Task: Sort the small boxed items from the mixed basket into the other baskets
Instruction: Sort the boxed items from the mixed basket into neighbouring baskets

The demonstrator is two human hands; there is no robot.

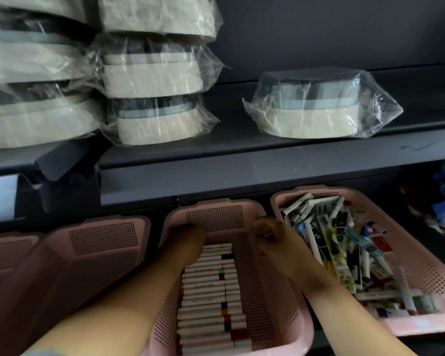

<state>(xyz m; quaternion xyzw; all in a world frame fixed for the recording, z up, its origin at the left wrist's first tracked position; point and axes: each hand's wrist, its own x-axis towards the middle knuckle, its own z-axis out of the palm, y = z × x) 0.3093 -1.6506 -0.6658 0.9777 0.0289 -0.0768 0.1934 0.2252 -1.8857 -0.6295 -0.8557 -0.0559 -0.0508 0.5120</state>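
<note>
Dark shelving (242,176); middle basket (213,204), row of boxes (211,291) just beneath left hand (188,235) and right hand (267,232), hold of fingers (263,227) indiscernible.

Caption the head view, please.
Mid-sort, the left hand and right hand reach over rowed boxes in the middle basket; the mixed basket sits to its right.

The pink perforated plastic basket in the middle (213,217) has a smooth, matt finish, and its walls are pierced by fine holes. The pink perforated plastic basket on the right (421,268) matches it. The slim white boxes in a row (206,291) look like smooth card. The clear film bag on the lone round pack (324,104) is glossy and crinkled. The dark grey shelf (242,155) is matt.
</note>
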